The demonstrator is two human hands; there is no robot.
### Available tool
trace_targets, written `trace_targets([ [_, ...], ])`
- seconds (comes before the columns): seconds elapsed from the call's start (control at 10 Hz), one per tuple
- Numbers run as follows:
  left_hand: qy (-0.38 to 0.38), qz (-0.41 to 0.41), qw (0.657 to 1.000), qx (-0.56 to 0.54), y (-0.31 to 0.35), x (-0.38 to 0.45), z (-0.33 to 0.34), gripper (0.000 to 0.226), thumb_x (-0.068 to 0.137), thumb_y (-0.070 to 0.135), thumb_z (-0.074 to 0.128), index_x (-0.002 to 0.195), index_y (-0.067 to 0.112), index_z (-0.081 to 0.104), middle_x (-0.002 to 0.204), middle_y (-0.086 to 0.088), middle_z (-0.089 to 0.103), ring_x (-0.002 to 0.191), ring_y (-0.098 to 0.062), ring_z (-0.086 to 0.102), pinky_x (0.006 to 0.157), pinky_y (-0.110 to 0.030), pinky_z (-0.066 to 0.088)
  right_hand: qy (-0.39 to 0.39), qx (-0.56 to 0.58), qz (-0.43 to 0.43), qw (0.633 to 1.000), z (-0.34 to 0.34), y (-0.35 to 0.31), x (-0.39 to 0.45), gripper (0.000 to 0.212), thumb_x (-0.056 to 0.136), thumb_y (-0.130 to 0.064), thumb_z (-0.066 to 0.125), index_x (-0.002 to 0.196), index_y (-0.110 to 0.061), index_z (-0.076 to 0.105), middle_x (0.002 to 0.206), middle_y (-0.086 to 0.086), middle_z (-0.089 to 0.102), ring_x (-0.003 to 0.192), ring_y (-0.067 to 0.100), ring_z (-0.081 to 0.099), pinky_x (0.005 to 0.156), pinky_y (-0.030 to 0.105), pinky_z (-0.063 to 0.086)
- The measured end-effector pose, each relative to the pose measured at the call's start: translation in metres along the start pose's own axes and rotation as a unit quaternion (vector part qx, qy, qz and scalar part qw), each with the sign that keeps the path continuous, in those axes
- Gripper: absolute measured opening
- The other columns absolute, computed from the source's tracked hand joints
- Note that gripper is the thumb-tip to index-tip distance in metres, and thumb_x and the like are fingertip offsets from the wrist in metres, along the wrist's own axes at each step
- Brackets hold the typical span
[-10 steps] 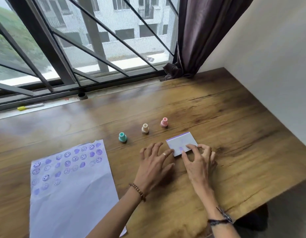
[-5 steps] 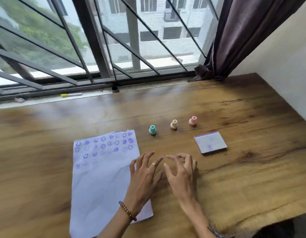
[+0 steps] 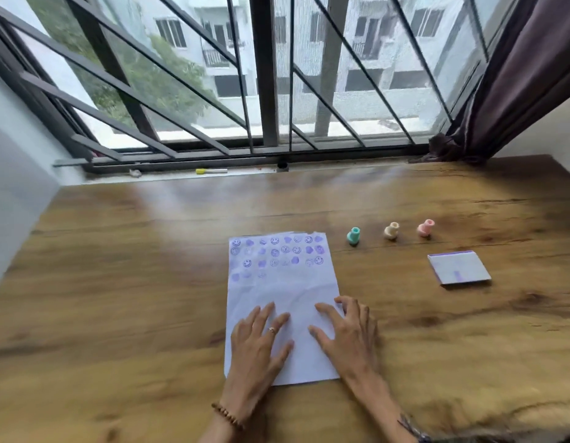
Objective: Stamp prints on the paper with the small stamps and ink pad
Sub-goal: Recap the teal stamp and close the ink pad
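A white sheet of paper [image 3: 282, 289] lies on the wooden table, its upper part covered with several purple smiley and heart prints. My left hand [image 3: 259, 343] rests flat on its lower left part, fingers spread. My right hand [image 3: 346, 334] lies flat on the sheet's lower right edge, fingers apart. To the right of the paper stand three small stamps in a row: a teal stamp [image 3: 353, 236], a cream stamp [image 3: 391, 231] and a pink stamp [image 3: 425, 227]. The square ink pad [image 3: 458, 267] sits further right, closed, with purple smears on its lid.
The wooden table [image 3: 133, 282] runs to a barred window at the back. A yellow pen [image 3: 211, 171] lies on the sill. A dark curtain [image 3: 513, 81] hangs at the back right, and a white wall borders the left.
Both hands have moved left from the ink pad onto the paper's lower part. The camera has swung left, so the paper sits mid-view and the stamps and pad are at the right.
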State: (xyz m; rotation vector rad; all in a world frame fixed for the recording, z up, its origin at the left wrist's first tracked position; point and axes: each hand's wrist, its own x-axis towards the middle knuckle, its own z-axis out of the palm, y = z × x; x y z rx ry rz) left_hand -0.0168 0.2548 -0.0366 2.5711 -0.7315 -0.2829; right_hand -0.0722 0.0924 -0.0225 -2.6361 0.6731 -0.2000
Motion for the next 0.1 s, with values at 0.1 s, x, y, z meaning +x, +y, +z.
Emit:
trace_targets([
  [0.1,-0.005,0.014,1.0,0.018,0.0014,0.0057,-0.002,0.047,0.092,0.048,0.038,0.137,0.04,0.026,0.155,0.009,0.013,0.142,-0.01,0.004,0.113,-0.033,-0.001,0.005,0.016,0.005,1.0,-0.0028,-0.0004,0.0005,0.037,0.073,-0.038,0.07,0.109,-0.031,0.063,0.119,0.004,0.055,0.109,0.027,0.049,0.089,0.04,0.04],
])
